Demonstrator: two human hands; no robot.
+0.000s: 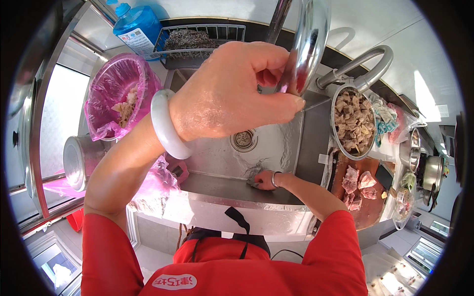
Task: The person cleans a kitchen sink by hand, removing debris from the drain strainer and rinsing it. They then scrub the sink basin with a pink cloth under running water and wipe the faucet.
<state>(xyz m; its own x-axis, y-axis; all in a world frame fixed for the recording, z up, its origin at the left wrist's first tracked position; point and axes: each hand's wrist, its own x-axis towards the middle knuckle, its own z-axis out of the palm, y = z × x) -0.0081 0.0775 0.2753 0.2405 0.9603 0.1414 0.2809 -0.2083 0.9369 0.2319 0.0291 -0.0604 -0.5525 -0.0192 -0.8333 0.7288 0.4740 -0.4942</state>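
My left hand (237,85), with a pale bangle at its wrist, is raised above the sink and closed around a shiny curved metal faucet spout (309,48). Low in the steel sink (218,155), my right hand (266,180) presses a wet grey cloth or scrubber (255,177) against the basin near its front wall. A thin metal bracelet circles that wrist. Water spreads over the basin floor. The round drain strainer (243,141) shows between the hands. How the fingers of my right hand lie on the cloth is partly hidden.
Left of the sink stand a bin lined with pink plastic (118,96) and a metal pot (76,162). A wire rack (207,29) and a blue soap bottle (137,29) stand behind. At right are a bowl of cooked meat pieces (353,122) and raw meat (351,179) on a cutting board (364,214).
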